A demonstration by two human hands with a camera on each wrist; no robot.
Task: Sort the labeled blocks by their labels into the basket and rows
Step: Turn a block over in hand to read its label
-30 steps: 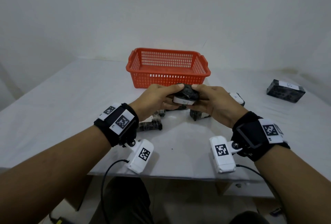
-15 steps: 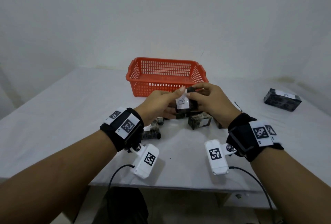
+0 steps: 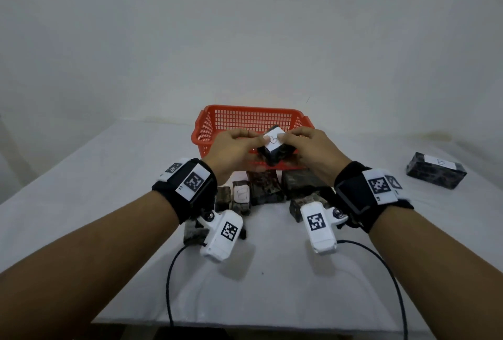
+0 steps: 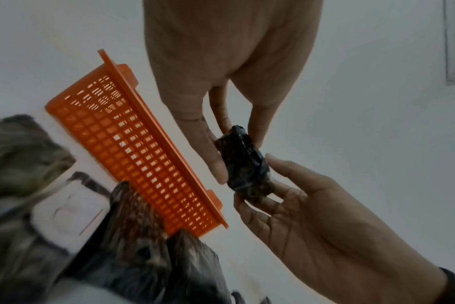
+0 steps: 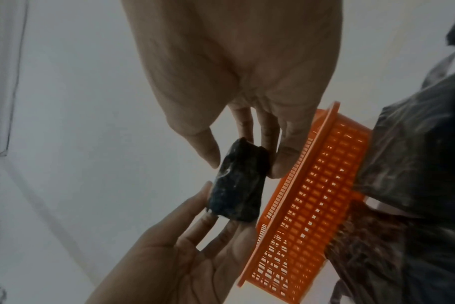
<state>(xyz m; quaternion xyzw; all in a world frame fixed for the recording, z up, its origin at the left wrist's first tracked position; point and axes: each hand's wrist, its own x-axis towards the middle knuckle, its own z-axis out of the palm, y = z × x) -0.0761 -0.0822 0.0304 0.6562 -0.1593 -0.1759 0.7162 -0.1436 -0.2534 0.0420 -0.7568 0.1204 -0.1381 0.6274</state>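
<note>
A dark wrapped block [image 3: 275, 146] with a white handwritten label is held in the air just in front of the orange mesh basket [image 3: 253, 116]. My left hand [image 3: 245, 141] pinches its left end and my right hand [image 3: 295, 138] pinches its right end. The left wrist view has the block [image 4: 244, 164] between the left thumb and fingers, beside the basket [image 4: 133, 156]. In the right wrist view the block [image 5: 237, 185] sits between both hands' fingertips, next to the basket [image 5: 312, 195]. The label faces up toward me; its letter is hard to read.
A pile of several dark blocks [image 3: 266, 187] lies on the white table [image 3: 109, 190] below my hands, one showing a white label [image 3: 241, 194]. A lone labeled block [image 3: 435, 173] rests far right. Cables run off the table's front edge.
Both hands lifted the block off the pile, up and toward the basket, and turned it so its white label faces up.
</note>
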